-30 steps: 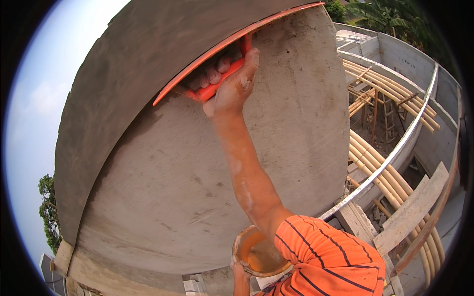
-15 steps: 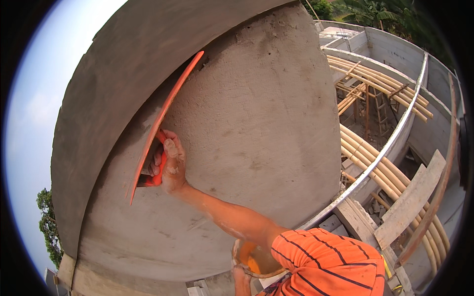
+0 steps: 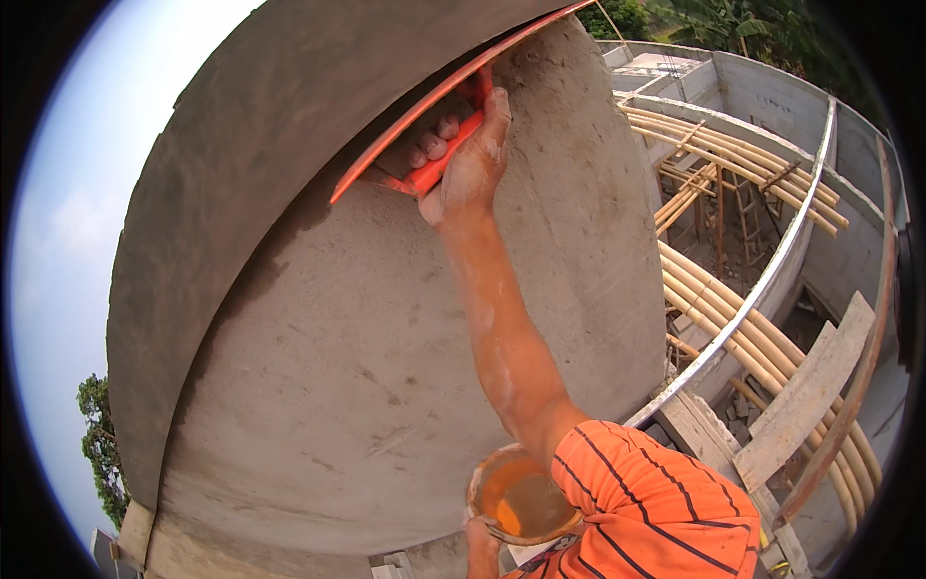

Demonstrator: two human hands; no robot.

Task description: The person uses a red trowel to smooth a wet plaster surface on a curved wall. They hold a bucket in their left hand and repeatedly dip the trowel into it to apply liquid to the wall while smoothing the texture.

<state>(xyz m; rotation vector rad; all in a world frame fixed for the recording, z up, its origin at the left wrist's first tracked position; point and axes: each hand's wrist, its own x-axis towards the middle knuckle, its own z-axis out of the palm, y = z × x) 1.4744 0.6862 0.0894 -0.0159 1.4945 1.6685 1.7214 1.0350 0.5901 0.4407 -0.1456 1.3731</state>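
My right hand (image 3: 472, 172), dusted with grey mortar, is wrapped round the handle of an orange plastering float (image 3: 417, 108). The float's long flat blade lies along the curved lower edge of a smooth grey plastered band (image 3: 241, 125). Below it spreads a rougher grey wall (image 3: 367, 318). Down at the lower edge, my left hand (image 3: 482, 542) grips the side of a round bucket (image 3: 476, 490), its fingers partly hidden. Murky liquid and something bright orange show inside the bucket.
Off to the right, below wall height, are bundled bamboo poles (image 3: 728, 309), a pale curved wall top (image 3: 772, 275) and wooden planks (image 3: 805, 391). Grey block walls (image 3: 772, 101) stand beyond. A ledge (image 3: 231, 550) runs under the wall, with a tree (image 3: 99, 449) at far left.
My right hand has carried the float up and to the right along the band's edge, tilting it flatter. The bucket shows more fully, still at my left hand.
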